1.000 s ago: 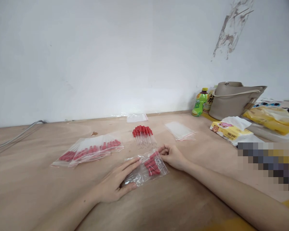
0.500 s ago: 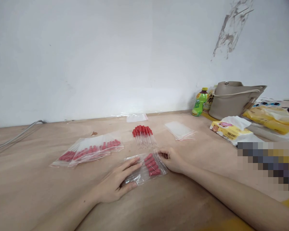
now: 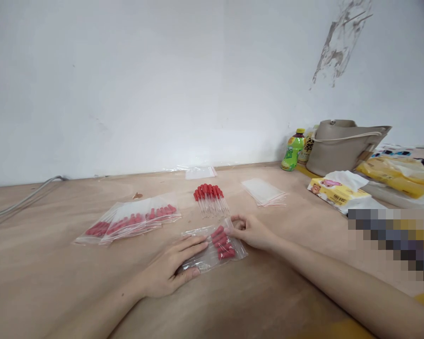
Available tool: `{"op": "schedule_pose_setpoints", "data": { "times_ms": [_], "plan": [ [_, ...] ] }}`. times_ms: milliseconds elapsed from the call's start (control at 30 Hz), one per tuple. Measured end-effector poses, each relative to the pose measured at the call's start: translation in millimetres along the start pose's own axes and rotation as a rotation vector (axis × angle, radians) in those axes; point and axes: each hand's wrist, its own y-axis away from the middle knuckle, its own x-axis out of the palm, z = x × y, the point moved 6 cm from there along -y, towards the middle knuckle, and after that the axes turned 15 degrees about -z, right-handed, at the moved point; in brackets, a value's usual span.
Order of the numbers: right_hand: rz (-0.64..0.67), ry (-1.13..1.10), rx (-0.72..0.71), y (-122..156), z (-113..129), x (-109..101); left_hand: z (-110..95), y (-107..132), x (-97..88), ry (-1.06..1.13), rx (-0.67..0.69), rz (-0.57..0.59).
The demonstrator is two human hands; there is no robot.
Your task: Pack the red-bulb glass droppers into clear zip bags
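A clear zip bag (image 3: 205, 261) lies flat on the table between my hands, with several red-bulbed droppers (image 3: 222, 242) inside. My left hand (image 3: 175, 266) rests on the bag's left part, fingers stretched and spread over the plastic. At the bag's right end, my right hand (image 3: 252, 230) pinches the edge between thumb and forefinger. Just beyond the bag, a pile of loose red-bulbed droppers (image 3: 212, 197) lies with bulbs pointing away. To the left, overlapping filled zip bags (image 3: 134, 219) hold more red bulbs.
Flat zip bags (image 3: 263, 191) are stacked at the right, and more plastic (image 3: 199, 173) lies by the wall. Farther right are a tissue pack (image 3: 334, 193), a green bottle (image 3: 293, 150) and a grey-beige bag (image 3: 341, 150). A grey cable (image 3: 31, 195) runs along the left.
My right thumb has moved left onto the bag's right edge, beside the bulbs. The droppers inside have shifted slightly. My left hand has barely moved.
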Motion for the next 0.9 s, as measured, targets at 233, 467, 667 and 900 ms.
{"op": "schedule_pose_setpoints", "data": {
  "times_ms": [233,467,667,900],
  "plan": [
    [0.162,-0.183,0.030,9.6,7.6,11.7,-1.2,0.0,-1.4,-0.023,0.020,-0.025],
    [0.198,-0.290,-0.025,15.7,37.1,-9.0,42.6,-1.2,-44.5,-0.680,-0.117,-0.450],
    [-0.058,-0.206,-0.272,-10.9,71.0,-1.1,74.8,7.6,-52.8,-0.897,-0.207,-0.286],
    [-0.231,0.517,-0.737,-30.1,98.9,77.2,71.3,12.5,-51.7,-0.920,-0.281,-0.303]
  ]
}}
